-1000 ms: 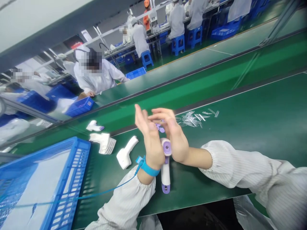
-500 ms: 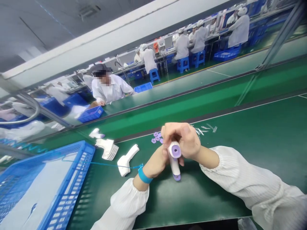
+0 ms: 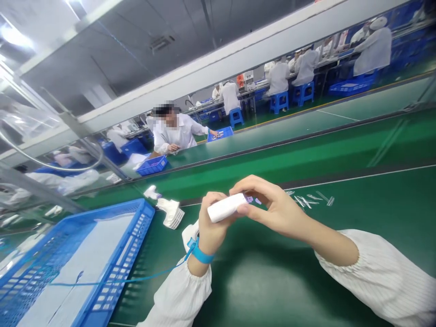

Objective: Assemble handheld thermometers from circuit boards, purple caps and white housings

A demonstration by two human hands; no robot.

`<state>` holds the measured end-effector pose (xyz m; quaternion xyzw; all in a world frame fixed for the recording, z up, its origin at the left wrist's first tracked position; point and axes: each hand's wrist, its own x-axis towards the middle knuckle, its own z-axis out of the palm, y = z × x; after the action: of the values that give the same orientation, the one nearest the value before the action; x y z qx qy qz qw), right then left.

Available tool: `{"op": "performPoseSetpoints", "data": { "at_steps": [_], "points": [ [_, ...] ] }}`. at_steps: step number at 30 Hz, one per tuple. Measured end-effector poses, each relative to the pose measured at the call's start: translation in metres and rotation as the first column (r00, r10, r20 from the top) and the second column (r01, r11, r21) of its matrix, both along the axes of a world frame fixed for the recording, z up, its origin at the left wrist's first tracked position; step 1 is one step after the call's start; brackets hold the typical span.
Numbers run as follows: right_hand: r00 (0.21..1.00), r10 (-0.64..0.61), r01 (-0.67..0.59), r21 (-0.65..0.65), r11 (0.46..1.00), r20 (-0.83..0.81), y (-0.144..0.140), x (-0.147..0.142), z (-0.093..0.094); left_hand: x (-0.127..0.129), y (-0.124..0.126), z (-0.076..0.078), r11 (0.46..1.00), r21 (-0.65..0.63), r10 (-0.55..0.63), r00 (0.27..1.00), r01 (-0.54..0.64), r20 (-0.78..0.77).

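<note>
No readable text, label, brand, number or sign on white casing [image 3: 225, 208] or blue crate [image 3: 135, 247].

Hands [image 3: 211, 231] [image 3: 282, 211] gripping white casing [image 3: 225, 207], blue basket [image 3: 139, 227]

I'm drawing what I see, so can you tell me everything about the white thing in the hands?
The white thing looks like smooth, hard plastic. The part that shows is long with rounded corners. It is held above the green table, slanting, its right end higher in the picture. The left hand holds it, and the right hand touches its right end. Purple shows by that end, but I can't tell whether it belongs. The rest is hidden.
</note>
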<state>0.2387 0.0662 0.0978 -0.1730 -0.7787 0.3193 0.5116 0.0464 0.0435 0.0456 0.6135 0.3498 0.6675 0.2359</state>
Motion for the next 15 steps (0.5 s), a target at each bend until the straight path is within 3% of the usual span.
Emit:
{"op": "performPoseSetpoints", "data": {
  "at_steps": [2,4,5,7,9,11,13,15],
  "points": [
    [1.000,0.014,-0.014,0.003,1.000,0.012,-0.002,0.002,0.003,-0.006,-0.002,-0.002,0.999,0.004,-0.033,0.999,0.033,-0.037],
    [0.999,0.047,-0.048,0.007,0.999,0.024,-0.002,0.008,0.008,-0.014,-0.004,-0.002,0.973,-0.105,-0.209,0.977,0.205,-0.032],
    [0.996,0.075,-0.075,0.011,0.997,0.041,-0.001,0.012,0.011,-0.018,-0.005,-0.001,0.924,-0.191,-0.336,0.942,0.331,0.008],
    [0.980,0.157,-0.164,0.045,0.986,0.121,-0.001,0.019,0.016,-0.021,-0.007,0.005,0.749,-0.364,-0.537,0.829,0.554,0.157],
    [0.935,0.245,-0.280,0.109,0.954,0.256,-0.004,0.022,0.020,-0.018,-0.008,0.015,0.588,-0.493,-0.589,0.757,0.642,0.284],
    [0.874,0.280,-0.371,0.175,0.912,0.396,-0.009,0.021,0.021,-0.010,-0.010,0.028,0.499,-0.588,-0.588,0.747,0.636,0.310],
    [0.842,0.250,-0.397,0.236,0.887,0.478,-0.015,0.017,0.021,0.000,-0.014,0.040,0.499,-0.640,-0.595,0.768,0.584,0.237],
    [0.838,0.214,-0.392,0.282,0.876,0.502,-0.018,0.013,0.019,0.009,-0.017,0.047,0.546,-0.645,-0.563,0.805,0.534,0.189]
  ]
}}
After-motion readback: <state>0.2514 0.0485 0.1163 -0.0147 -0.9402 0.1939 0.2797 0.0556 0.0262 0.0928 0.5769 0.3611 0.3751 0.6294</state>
